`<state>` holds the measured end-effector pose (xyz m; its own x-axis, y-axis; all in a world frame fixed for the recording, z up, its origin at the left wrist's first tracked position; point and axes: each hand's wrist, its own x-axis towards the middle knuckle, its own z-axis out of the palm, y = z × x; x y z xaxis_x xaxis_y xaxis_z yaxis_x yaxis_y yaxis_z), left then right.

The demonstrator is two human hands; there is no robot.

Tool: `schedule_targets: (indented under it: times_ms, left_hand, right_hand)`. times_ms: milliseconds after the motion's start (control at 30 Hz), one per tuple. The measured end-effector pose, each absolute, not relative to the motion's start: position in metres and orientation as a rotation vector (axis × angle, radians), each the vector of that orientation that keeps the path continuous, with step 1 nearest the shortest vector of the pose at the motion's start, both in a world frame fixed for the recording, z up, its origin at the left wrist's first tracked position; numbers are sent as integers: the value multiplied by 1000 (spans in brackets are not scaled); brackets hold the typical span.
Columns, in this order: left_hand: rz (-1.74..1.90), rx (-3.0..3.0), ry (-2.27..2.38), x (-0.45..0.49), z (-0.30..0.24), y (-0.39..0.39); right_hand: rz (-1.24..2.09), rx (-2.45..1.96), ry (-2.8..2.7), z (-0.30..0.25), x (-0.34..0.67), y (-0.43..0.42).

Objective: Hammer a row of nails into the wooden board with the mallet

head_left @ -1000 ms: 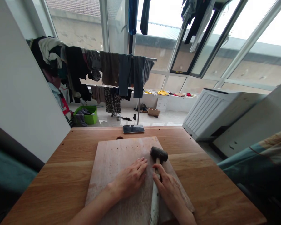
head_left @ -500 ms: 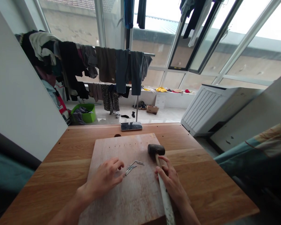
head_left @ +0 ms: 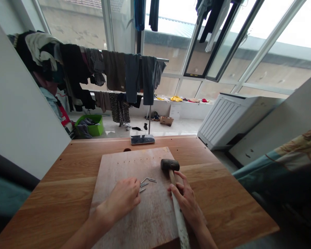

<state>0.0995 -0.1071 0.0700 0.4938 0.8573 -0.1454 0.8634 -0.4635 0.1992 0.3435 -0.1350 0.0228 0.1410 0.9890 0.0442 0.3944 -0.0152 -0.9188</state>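
A pale wooden board [head_left: 134, 166] lies on a brown wooden table [head_left: 67, 186]. My right hand [head_left: 186, 202] is wrapped round the white handle of a mallet [head_left: 175, 193] whose black head rests on the board's right edge. My left hand [head_left: 123, 199] rests on the board with its fingers curled and pinched at several loose nails [head_left: 146, 181]. I cannot tell if a nail is between the fingertips.
A phone [head_left: 142, 139] lies flat at the table's far edge. Beyond it stand a rack hung with clothes [head_left: 119, 76], a green basket [head_left: 92, 125] on the floor and a white appliance [head_left: 230, 117] on the right. A white panel [head_left: 18, 114] stands at the left.
My left hand lifted off the nails it covered, drew back to the left and curled its fingers by them. My right hand has stayed on the mallet handle. The view shifted slightly.
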Motion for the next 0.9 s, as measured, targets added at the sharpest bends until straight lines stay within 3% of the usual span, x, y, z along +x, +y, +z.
schedule_targets:
  times_ms: [333,633,900]
  left_hand:
    - [125,2488,1435,110,74,-104]
    - [608,2252,1356,101,67,-75]
    - [765,2313,1356,122,61,-40]
  right_hand:
    - [855,-1536,-1385,21,344,-135]
    - [960,-1481,-1303,24,345,-137]
    - [855,-1574,-1266,14,345,-138]
